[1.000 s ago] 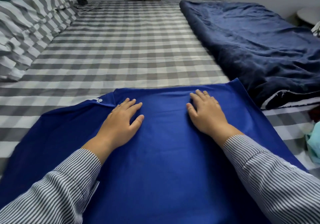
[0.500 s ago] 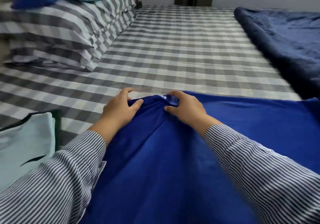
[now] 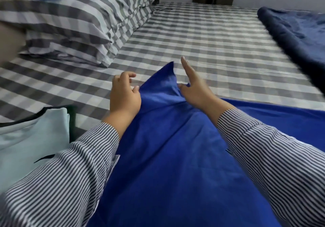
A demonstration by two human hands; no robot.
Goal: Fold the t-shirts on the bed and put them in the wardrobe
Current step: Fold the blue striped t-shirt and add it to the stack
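While both hands meet at its far edge, the royal-blue t-shirt (image 3: 175, 156) spreads across the bed (image 3: 202, 38) from the person's body outward, filling the space under and between the two striped sleeves (image 3: 70, 165). Its long axis seems to run away from the person and slightly leftward, with more cloth lying flat off to the right of the right hand. Both hands are level with each other at the shirt's far end, so neither is clearly nearer; the raised part lies directly between them.

That raised part is a peak of cloth (image 3: 167, 79), lifted off the mattress and pointing away from the person. The left hand (image 3: 124, 96) touches the peak's left side with thumb and curled fingers, apparently pinching the edge. The right hand (image 3: 195, 89) grips a bunch of fabric at the peak's right base with thumb and lower fingers, while its forefinger points straight ahead. The hands are close together, parted only by the lifted cloth.

The fabric looks plain, smooth and matte, with soft creases fanning down from the grip.

Left of the left forearm lies a pale mint t-shirt (image 3: 26, 138) with dark trim. Beyond the hands to the left sit striped pillows (image 3: 70, 28); far right, a navy blanket (image 3: 299, 33).
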